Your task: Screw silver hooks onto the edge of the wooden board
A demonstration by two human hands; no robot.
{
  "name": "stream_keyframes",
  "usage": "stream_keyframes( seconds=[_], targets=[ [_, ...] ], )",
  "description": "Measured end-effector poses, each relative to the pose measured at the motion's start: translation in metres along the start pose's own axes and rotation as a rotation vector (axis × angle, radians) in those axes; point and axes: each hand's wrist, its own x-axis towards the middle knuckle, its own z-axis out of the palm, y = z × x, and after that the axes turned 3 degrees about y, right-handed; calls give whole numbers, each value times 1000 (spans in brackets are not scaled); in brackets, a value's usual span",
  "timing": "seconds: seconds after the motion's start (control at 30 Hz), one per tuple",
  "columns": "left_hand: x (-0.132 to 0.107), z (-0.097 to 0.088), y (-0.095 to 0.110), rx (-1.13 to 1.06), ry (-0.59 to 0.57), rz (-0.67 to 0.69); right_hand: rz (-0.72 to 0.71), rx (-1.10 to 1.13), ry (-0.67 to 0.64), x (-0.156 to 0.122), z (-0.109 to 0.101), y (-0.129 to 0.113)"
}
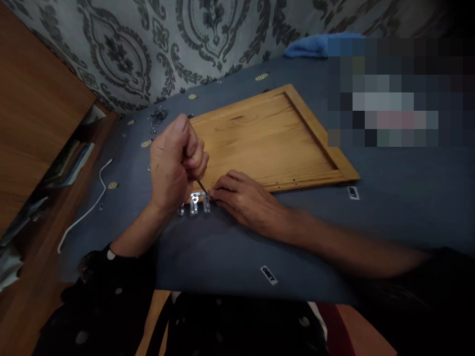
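Observation:
My left hand (177, 153) is closed in a fist around a screwdriver, its handle hidden in my palm. The thin dark shaft (202, 187) slants down to a silver metal hook (207, 203) on the near edge of a framed wooden panel (256, 136). Beside that hook, my right hand (247, 200) rests against the panel edge with its fingertips pressed together; whatever they pinch is too small to tell. A second metal hook (194, 203) hangs to the left, and another (180, 210) is partly covered by my left wrist.
The panel lies on a dark blue patterned cloth (315, 222). Loose metal pieces (159, 114) lie behind my left hand. A white cable (87, 212) runs along the left, near a wooden shelf (48, 212). A blue cloth (308, 45) lies at the back by the wall.

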Motion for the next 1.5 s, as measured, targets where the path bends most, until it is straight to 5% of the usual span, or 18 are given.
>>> stream_keyframes(
  seconds=[0.2, 0.43, 0.77, 1.5],
  targets=[
    [-1, -10, 3, -18, 40, -10, 8, 30, 1, -1, 1, 1],
    [-11, -2, 27, -21, 117, 156, 37, 42, -37, -1, 0, 0],
    [-13, 2, 4, -86, 45, 172, 24, 45, -17, -1, 0, 0],
    [-16, 1, 5, -73, 26, 118, 18, 41, -11, 0, -1, 0]
  ],
)
